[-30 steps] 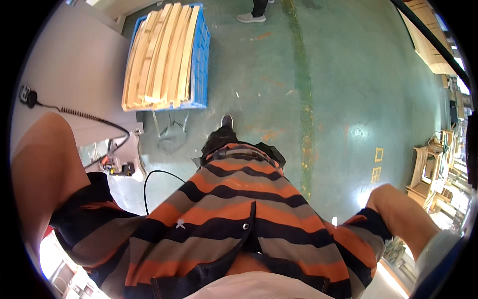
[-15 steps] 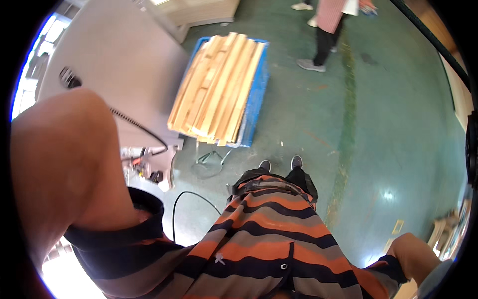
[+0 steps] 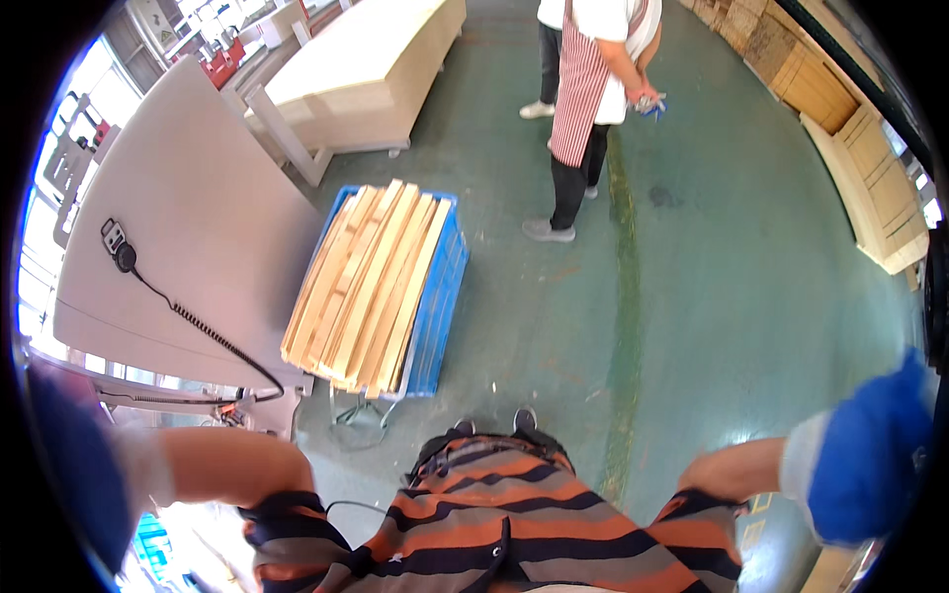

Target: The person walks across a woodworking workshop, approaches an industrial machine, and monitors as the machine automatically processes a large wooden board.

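Note:
Both my hands wear blue gloves with pale cuffs and are held out wide to the sides. My left hand (image 3: 74, 479) is at the left rim, dark and smeared, below the grey machine cabinet; its fingers do not show. Out over the floor at the right rim is my right hand (image 3: 870, 455), also blurred, its fingers not distinct. I see nothing that either hand plainly holds. Ahead and to the left stands a blue plastic crate (image 3: 450, 296), stacked high with long pale wooden strips (image 3: 366, 287).
The grey cabinet (image 3: 188, 237) on the left carries a handheld control (image 3: 119, 245) on a coiled cord. Behind the crate lies a large stack of pale boards (image 3: 361, 69). A person in a striped apron (image 3: 578, 99) stands ahead, another partly behind. Wooden panels (image 3: 870, 178) line the right.
My left arm has come down from its raised bend, and both gloved hands have come into view. The view has shifted, showing more ahead, with the crate lower and further left.

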Available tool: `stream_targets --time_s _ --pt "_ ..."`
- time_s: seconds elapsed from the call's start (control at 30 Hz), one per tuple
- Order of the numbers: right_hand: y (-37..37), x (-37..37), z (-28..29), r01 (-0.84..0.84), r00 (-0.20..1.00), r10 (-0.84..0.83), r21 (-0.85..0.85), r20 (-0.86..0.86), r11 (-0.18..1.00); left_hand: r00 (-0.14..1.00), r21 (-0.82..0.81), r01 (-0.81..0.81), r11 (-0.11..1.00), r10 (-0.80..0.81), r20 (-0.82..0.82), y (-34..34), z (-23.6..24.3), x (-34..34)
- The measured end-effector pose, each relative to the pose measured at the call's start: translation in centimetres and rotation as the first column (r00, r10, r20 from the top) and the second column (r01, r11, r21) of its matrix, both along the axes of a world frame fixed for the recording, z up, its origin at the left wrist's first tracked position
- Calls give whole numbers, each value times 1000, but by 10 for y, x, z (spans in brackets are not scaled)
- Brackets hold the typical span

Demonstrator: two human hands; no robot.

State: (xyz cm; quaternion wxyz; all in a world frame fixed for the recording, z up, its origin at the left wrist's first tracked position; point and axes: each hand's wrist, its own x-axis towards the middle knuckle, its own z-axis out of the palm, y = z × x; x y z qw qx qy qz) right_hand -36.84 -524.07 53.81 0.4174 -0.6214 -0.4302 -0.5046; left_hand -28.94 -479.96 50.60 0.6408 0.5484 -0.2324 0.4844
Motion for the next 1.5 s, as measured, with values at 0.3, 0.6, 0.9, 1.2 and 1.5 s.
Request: stream_targets --time_s 0.3,0.6,0.9,1.2,1.5 --pt "-42 73 -360 699 -29 222 139 -975 702 409 -173 -115 978 -112 -906 -9 -273 34" --pt "8 -76 -516 -216 -626 -585 -606 -515 765 -257 -137 413 900 -29 -966 75 -594 -45" --pt "82 79 -473 714 -573 466 -130 -674 688 -225 -751 -208 627 -778 -587 132 -636 138" --pt "90 165 -450 600 -586 310 -143 -749 787 -184 -494 -87 865 -502 -845 85 -496 320" --pt "-3 173 -546 -335 -328 -500 -396 -802 855 -203 -445 -492 748 -595 -778 51 -520 223"
